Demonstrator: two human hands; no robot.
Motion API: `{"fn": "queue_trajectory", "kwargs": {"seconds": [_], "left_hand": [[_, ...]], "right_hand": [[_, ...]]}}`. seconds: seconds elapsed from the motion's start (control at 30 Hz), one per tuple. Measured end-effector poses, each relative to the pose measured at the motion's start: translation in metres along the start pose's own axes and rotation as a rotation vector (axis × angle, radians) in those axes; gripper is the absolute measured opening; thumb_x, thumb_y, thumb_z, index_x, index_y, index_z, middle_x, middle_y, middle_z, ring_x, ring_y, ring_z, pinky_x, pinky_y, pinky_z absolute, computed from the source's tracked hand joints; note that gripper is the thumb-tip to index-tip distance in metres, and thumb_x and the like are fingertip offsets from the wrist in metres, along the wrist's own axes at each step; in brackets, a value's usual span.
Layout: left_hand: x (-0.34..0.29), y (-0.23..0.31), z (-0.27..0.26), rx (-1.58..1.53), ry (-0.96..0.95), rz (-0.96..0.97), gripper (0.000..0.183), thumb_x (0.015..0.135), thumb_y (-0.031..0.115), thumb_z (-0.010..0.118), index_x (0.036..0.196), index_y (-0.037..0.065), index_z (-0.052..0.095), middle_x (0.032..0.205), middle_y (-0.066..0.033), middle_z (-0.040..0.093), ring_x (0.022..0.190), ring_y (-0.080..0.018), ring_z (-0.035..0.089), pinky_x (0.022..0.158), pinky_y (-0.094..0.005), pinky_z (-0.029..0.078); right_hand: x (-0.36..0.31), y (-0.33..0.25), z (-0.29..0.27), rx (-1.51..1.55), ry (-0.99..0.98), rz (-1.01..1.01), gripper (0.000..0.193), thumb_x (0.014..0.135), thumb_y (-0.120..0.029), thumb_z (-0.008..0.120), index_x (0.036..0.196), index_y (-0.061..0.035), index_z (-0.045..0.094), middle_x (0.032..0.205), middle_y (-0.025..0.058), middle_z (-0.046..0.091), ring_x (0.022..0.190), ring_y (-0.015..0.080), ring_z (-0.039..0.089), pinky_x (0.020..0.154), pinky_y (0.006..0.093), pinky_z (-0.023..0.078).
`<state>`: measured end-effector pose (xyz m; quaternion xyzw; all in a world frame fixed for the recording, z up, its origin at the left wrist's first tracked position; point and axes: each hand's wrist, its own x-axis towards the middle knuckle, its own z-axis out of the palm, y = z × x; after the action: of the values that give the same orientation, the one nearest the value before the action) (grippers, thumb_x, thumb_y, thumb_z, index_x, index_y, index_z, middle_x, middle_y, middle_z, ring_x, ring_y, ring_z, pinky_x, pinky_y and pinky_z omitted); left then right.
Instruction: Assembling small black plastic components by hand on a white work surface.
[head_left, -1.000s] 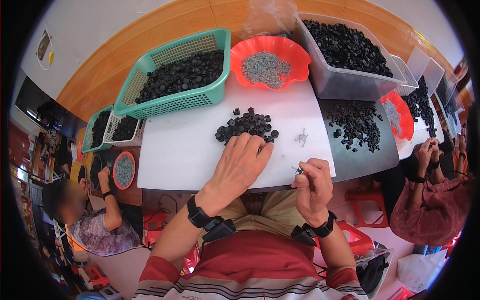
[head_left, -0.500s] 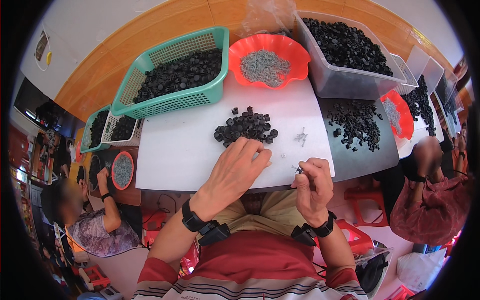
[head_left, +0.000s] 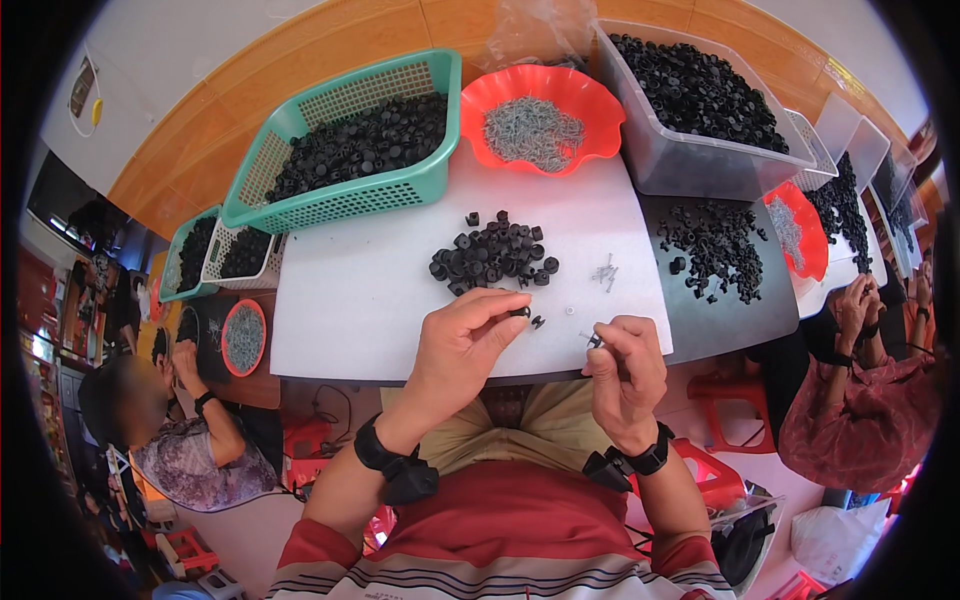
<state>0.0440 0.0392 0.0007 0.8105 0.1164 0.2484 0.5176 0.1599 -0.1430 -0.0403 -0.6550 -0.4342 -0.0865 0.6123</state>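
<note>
My left hand (head_left: 462, 338) is closed in a pinch on a small round black plastic piece (head_left: 521, 312), just in front of a pile of similar black plastic pieces (head_left: 495, 250) on the white sheet (head_left: 350, 300). Right beside its fingertips is another small black part (head_left: 538, 322); whether it touches them I cannot tell. To the right, above the sheet's front edge, my right hand (head_left: 630, 375) pinches a screw with a black part on it (head_left: 594, 340). A small pale ring-like piece (head_left: 570, 311) lies between the hands, and several loose screws (head_left: 606, 272) lie behind it.
At the back stand a green basket (head_left: 340, 200) of black pieces, a red scalloped bowl (head_left: 480, 150) of screws and a clear bin (head_left: 700, 170) of black parts. Small black parts (head_left: 715, 245) lie on the dark board. People sit at left (head_left: 205, 450) and right (head_left: 850, 420).
My left hand has drawn back from the pile's front edge and turned, now showing a black piece between its fingertips. My right hand has barely moved.
</note>
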Motion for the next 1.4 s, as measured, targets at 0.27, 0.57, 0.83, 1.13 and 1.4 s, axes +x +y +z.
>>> {"fn": "queue_trajectory", "kwargs": {"seconds": [0.27, 0.57, 0.83, 1.13, 1.4], "left_hand": [[-0.01, -0.001, -0.001, -0.613, -0.069, -0.374, 0.027, 0.101, 0.007, 0.065, 0.127, -0.003, 0.066, 0.121, -0.0147, 0.07, 0.097, -0.017, 0.072, 0.091, -0.0329, 0.061], [-0.018, -0.009, 0.001, -1.042, -0.085, -0.504, 0.029, 0.103, 0.011, 0.063, 0.129, -0.002, 0.064, 0.122, -0.0143, 0.07, 0.098, -0.0158, 0.071, 0.092, -0.0337, 0.062], [-0.021, -0.007, 0.002, -1.167, -0.083, -0.538, 0.029, 0.105, 0.015, 0.062, 0.128, -0.002, 0.065, 0.116, -0.0124, 0.071, 0.093, -0.0131, 0.07, 0.09, -0.0335, 0.062], [-0.021, -0.01, 0.003, -1.202, -0.063, -0.545, 0.024, 0.104, 0.019, 0.063, 0.119, 0.001, 0.069, 0.108, -0.0087, 0.073, 0.09, -0.0128, 0.07, 0.085, -0.0321, 0.063], [-0.022, -0.011, 0.005, -1.153, -0.037, -0.562, 0.023, 0.105, 0.019, 0.062, 0.12, 0.002, 0.067, 0.103, -0.0085, 0.072, 0.088, -0.0157, 0.07, 0.081, -0.0337, 0.062]], "right_hand": [[0.003, -0.005, 0.004, -0.012, -0.045, 0.011, 0.025, 0.092, 0.0, 0.073, 0.116, 0.0009, 0.066, 0.101, 0.0129, 0.062, 0.07, 0.017, 0.058, 0.058, 0.0284, 0.047], [0.008, -0.012, 0.012, 0.0, -0.116, -0.021, 0.027, 0.091, -0.001, 0.074, 0.117, -0.0016, 0.067, 0.1, 0.0138, 0.062, 0.071, 0.0205, 0.061, 0.058, 0.0297, 0.05], [0.015, -0.016, 0.021, 0.024, -0.124, -0.115, 0.023, 0.093, -0.001, 0.072, 0.116, 0.0013, 0.067, 0.101, 0.0124, 0.061, 0.071, 0.0148, 0.057, 0.06, 0.0258, 0.047], [0.02, -0.018, 0.024, -0.014, -0.124, -0.109, 0.029, 0.086, 0.003, 0.077, 0.113, -0.0005, 0.068, 0.097, 0.0131, 0.062, 0.069, 0.0229, 0.064, 0.056, 0.0317, 0.052], [0.021, -0.02, 0.024, -0.058, -0.128, -0.138, 0.028, 0.088, 0.0, 0.077, 0.114, -0.0024, 0.068, 0.097, 0.0118, 0.062, 0.069, 0.0233, 0.065, 0.056, 0.0323, 0.053]]}}
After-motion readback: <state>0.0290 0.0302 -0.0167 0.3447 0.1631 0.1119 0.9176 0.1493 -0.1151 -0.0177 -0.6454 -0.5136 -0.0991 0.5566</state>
